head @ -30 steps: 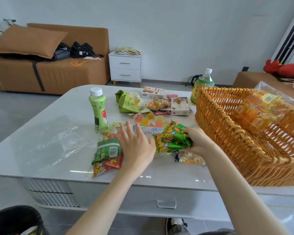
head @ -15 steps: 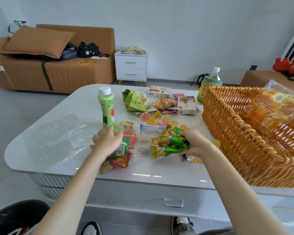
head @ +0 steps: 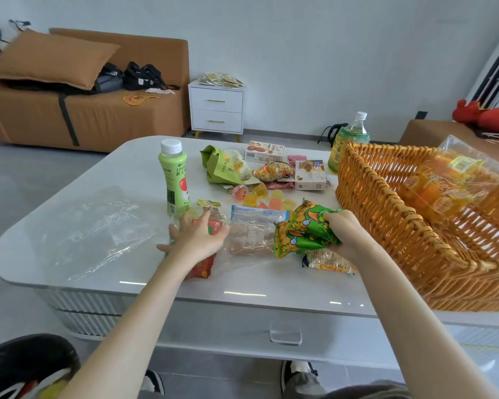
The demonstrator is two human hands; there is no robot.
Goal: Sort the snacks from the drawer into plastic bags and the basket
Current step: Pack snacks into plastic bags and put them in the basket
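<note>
My right hand grips a green snack packet with yellow and orange print, at the mouth of a clear zip bag lying on the white table. My left hand lies spread on that bag, over red and green snack packets inside it. A small orange-yellow packet lies just below my right hand. The wicker basket stands at the right with a clear bag of orange snacks inside.
A green drink bottle stands left of the bag, a second clear plastic bag lies flat further left. Loose jelly cups, boxes and a green pouch crowd the table's far side. A tea bottle stands behind the basket. A drawer handle shows below.
My left hand moved from the bag's middle to its left part and now lies spread on the packets there. My right hand kept its grip on the green packet.
</note>
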